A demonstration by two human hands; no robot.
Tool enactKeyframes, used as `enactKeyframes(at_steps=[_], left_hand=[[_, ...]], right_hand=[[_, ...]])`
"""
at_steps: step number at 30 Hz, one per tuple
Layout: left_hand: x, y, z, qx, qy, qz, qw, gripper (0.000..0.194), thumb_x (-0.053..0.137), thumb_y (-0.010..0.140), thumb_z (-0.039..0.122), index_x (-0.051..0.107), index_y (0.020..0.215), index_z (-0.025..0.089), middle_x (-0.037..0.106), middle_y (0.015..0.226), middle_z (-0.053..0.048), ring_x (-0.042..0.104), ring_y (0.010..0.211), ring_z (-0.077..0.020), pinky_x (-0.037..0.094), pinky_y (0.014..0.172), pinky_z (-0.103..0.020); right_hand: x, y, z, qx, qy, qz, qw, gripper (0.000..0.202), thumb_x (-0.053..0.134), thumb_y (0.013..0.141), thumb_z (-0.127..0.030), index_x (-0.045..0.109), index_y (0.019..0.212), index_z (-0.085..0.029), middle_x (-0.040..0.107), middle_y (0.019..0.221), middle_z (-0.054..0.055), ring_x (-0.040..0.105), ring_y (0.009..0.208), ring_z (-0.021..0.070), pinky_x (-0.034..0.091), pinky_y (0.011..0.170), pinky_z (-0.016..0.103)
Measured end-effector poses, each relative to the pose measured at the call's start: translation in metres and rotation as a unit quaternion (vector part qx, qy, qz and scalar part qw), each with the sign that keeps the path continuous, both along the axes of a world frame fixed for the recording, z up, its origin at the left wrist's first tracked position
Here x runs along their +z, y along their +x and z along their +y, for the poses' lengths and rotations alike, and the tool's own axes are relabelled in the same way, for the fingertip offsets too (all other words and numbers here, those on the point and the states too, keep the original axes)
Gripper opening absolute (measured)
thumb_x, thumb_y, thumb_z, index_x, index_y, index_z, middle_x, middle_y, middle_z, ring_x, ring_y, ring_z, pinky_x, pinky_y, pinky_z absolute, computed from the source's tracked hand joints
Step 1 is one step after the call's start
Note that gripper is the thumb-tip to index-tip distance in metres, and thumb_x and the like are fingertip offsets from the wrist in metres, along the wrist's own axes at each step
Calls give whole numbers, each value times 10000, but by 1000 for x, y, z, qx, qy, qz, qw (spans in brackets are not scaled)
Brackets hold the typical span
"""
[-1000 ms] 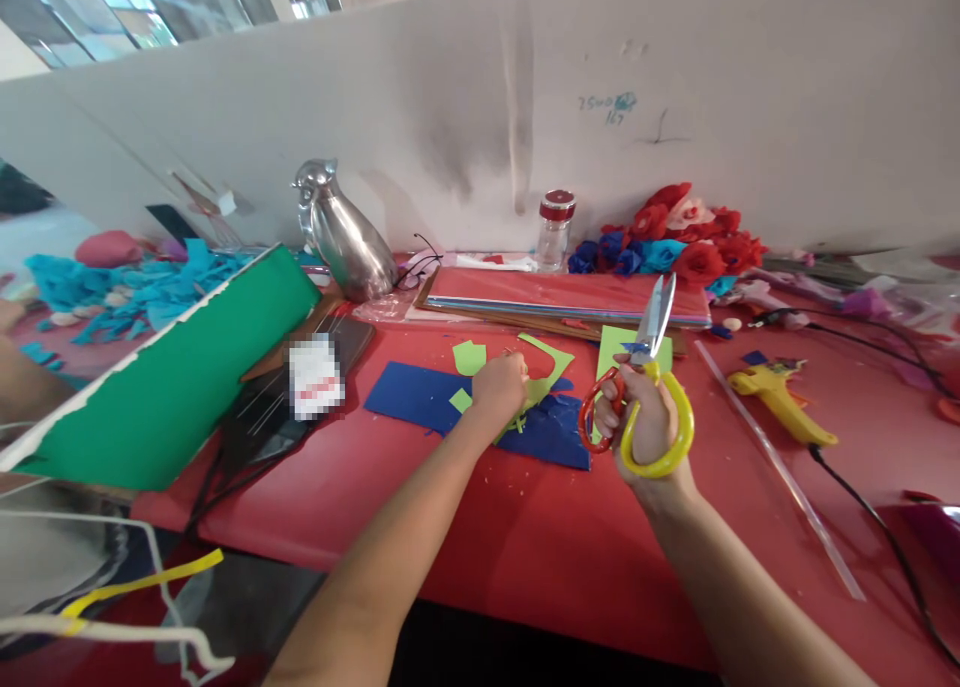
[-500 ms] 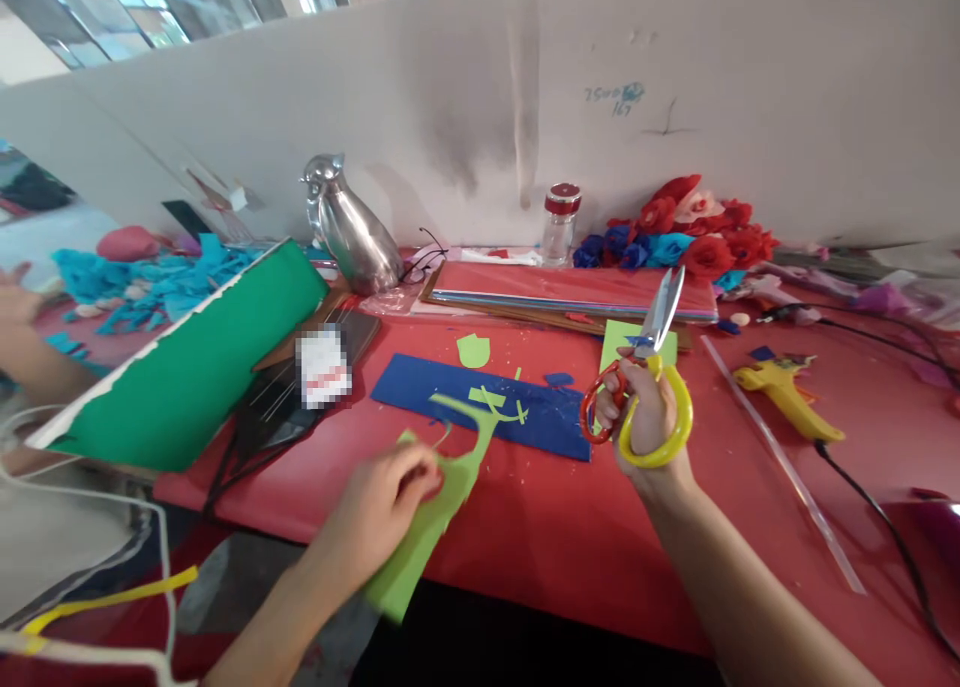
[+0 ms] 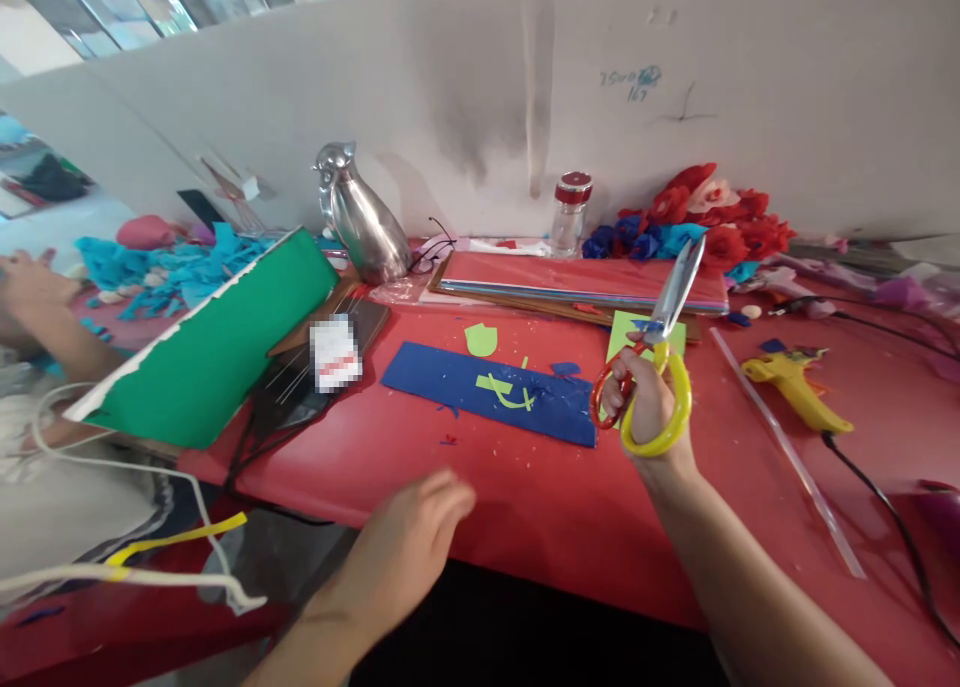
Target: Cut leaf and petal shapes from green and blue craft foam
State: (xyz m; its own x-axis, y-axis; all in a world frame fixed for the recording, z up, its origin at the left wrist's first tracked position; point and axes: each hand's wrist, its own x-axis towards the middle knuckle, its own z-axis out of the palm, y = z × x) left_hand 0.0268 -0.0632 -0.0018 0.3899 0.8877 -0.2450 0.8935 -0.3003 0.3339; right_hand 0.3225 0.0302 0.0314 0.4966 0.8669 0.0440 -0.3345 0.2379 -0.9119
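Observation:
My right hand [image 3: 649, 407] grips a pair of scissors [image 3: 679, 292] with one red and one yellow handle loop. Their silver blades point up and away, closed together, and a lime-green sheet [image 3: 626, 332] lies behind them. Over the table's front edge hovers my left hand [image 3: 416, 542], seen from its back, fingers loosely bent and no object visible in it. Beyond it, a dark blue strip [image 3: 427, 372] lies flat with thin lime-green scraps [image 3: 495, 384] on top. A rounded lime-green cutout [image 3: 481, 340] rests just behind the strip.
A yellow glue gun [image 3: 799, 387] and a clear stick [image 3: 787, 452] lie on the right. Behind stand a steel jug [image 3: 367, 222], a lidded glass jar [image 3: 571, 217], stacked sheets [image 3: 517, 277] and paper flowers [image 3: 724, 237]. Left are a green board [image 3: 225, 337] and another person's arm [image 3: 45, 307].
The lime-green piece with cut-out edges that my left hand held is gone from view. That hand has shifted slightly right and down. My right hand still holds the scissors.

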Motion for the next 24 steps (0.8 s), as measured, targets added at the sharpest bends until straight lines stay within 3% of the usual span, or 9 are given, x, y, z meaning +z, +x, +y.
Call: enactKeyframes(at_steps=[2,4,6,8,13,17,21,24], left_hand=[[18,56,64,41,87,-31,995,355,409,930,310,597,1220,227,618,1191,-121,559,1157,-259,425,995,-382],[29,99,105,80,116,-19,990,477,528,883,396,542,1282,135,576,1225,-192,535,1153,-323,419,983,-438],[31,126,124,76,101,-29,992,652,608,815,507,497,1325,115,564,1229,-202,529,1132,-342,427,961,-441],[25,141,127,39,89,-37,995,667,641,784,530,510,1320,156,569,1221,-185,517,1130,-346,433,938,-436],[1,154,134,25,82,-115,990,115,598,843,196,661,939,194,648,984,-94,581,967,-227,451,841,-324],[-13,154,148,91,39,-262,960,85,594,797,113,609,748,181,638,774,-12,591,771,-145,456,746,-261],[-1,146,146,134,9,-353,926,50,605,780,177,580,737,182,621,711,10,584,685,-133,450,670,-242],[25,118,122,111,33,-321,940,59,604,774,231,571,737,199,643,756,-4,596,723,-151,453,703,-259]], right_hand=[[-3,2,2,-12,-12,-10,1000,247,615,741,-274,498,957,-252,449,480,-139,356,281,59,300,277,170],[-6,4,5,-19,-26,-13,999,257,619,733,-285,499,957,-252,445,465,-145,350,274,61,296,274,171],[-9,5,7,-18,-34,-6,999,265,619,723,-293,500,956,-251,454,465,-145,349,271,60,293,273,171],[-9,7,8,-16,-33,5,999,271,617,714,-291,496,954,-252,459,467,-146,351,271,59,293,273,170],[-3,10,7,-36,-21,12,999,262,612,698,-256,487,927,-251,450,476,-148,351,272,54,291,273,167],[1,12,6,-48,-17,17,999,258,598,702,-246,475,929,-248,457,494,-143,342,271,47,283,274,165],[1,15,7,-56,-11,20,998,274,608,697,-249,474,936,-245,456,501,-145,340,273,44,287,279,167],[3,21,7,-86,-4,13,996,266,607,692,-239,479,925,-246,456,500,-145,339,271,47,288,281,173]])
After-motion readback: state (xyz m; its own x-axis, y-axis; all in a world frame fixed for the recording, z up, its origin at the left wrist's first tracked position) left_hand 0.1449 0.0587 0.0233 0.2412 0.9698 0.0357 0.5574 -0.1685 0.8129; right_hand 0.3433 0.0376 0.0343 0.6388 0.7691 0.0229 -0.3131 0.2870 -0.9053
